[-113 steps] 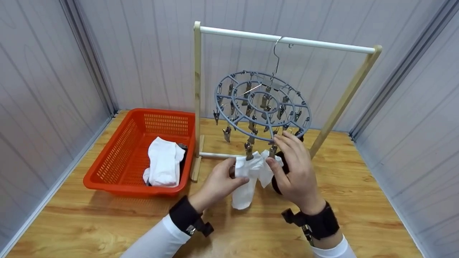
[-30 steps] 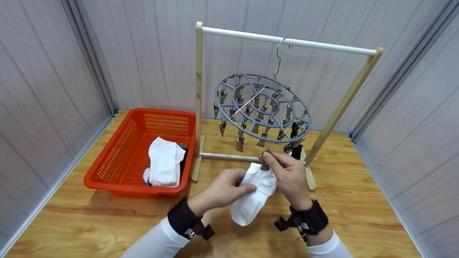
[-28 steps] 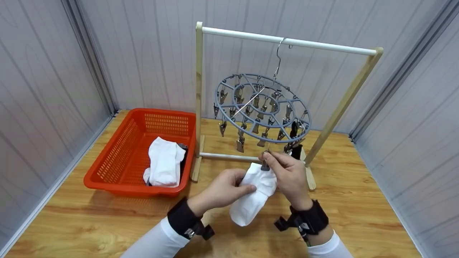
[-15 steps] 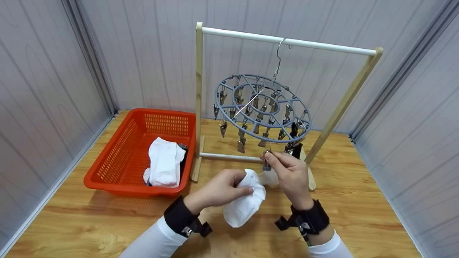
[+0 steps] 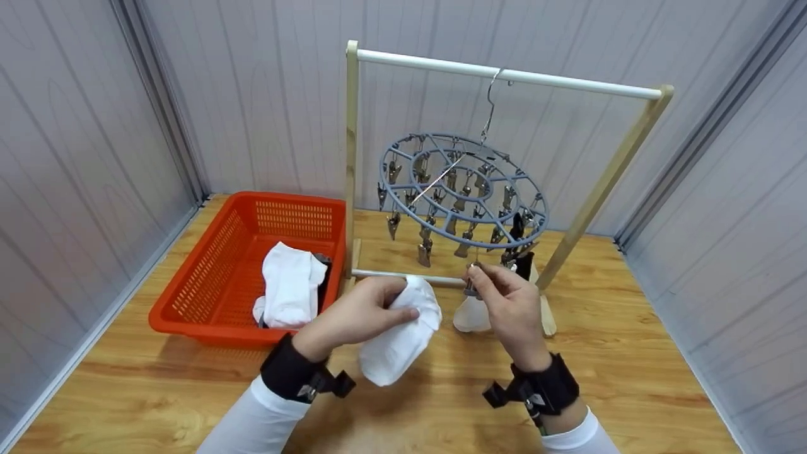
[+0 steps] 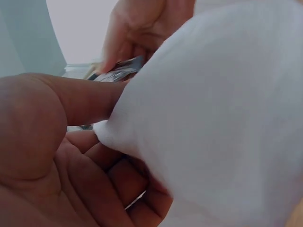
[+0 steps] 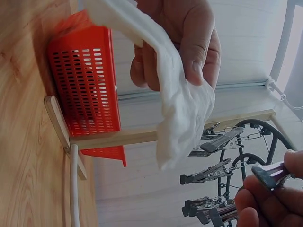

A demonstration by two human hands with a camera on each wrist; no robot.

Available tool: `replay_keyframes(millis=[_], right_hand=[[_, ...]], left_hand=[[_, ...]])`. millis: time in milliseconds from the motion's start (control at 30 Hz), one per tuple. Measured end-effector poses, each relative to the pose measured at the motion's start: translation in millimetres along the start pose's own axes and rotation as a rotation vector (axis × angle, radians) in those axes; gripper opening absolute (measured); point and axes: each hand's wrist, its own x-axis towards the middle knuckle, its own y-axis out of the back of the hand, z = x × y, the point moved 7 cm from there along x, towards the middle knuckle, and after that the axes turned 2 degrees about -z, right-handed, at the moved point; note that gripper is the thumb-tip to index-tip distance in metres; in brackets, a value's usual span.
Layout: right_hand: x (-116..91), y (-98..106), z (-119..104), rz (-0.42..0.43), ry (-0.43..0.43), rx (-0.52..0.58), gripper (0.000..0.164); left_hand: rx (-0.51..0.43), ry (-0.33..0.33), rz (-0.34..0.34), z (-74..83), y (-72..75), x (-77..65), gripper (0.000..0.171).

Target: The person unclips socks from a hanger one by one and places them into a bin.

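Note:
My left hand (image 5: 369, 309) pinches a white sock (image 5: 400, 340) between thumb and fingers, near one end. In the right wrist view the sock (image 7: 182, 109) droops from that hand, apart from any clip. My right hand (image 5: 512, 309) pinches a metal clip (image 5: 471, 287) that hangs from the near rim of the round grey clip hanger (image 5: 454, 234). The clip's tip (image 7: 265, 177) shows beside the right fingers in the right wrist view, with no cloth in it. Another white sock (image 5: 471, 315) shows behind the right hand; what bears it is hidden.
A red plastic basket (image 5: 189, 326) at left holds folded white socks (image 5: 290, 287) and something dark. The hanger hooks onto the white bar (image 5: 435, 61) of a wooden stand. Many metal clips dangle under it, and a black sock (image 5: 524, 265) hangs at its right.
The white sock was in the clip about a second ago and has come out of it. My left hand has carried it to the left. My right hand stays on the clip.

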Motion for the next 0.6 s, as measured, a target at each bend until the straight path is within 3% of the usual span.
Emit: replay_keyframes(millis=[300,600], right_hand=[[-1.2,0.6,1.1,-0.011,-0.034,-0.036,0.021],[-2.4,0.2,-2.4,-0.032,0.022,-0.072,0.021]], left_hand=[[-0.019,0.028,0.092,1.3,36.1,-11.1,0.013],[0.043,0.068,0.234,-3.8,73.0,-22.7,0.017]])
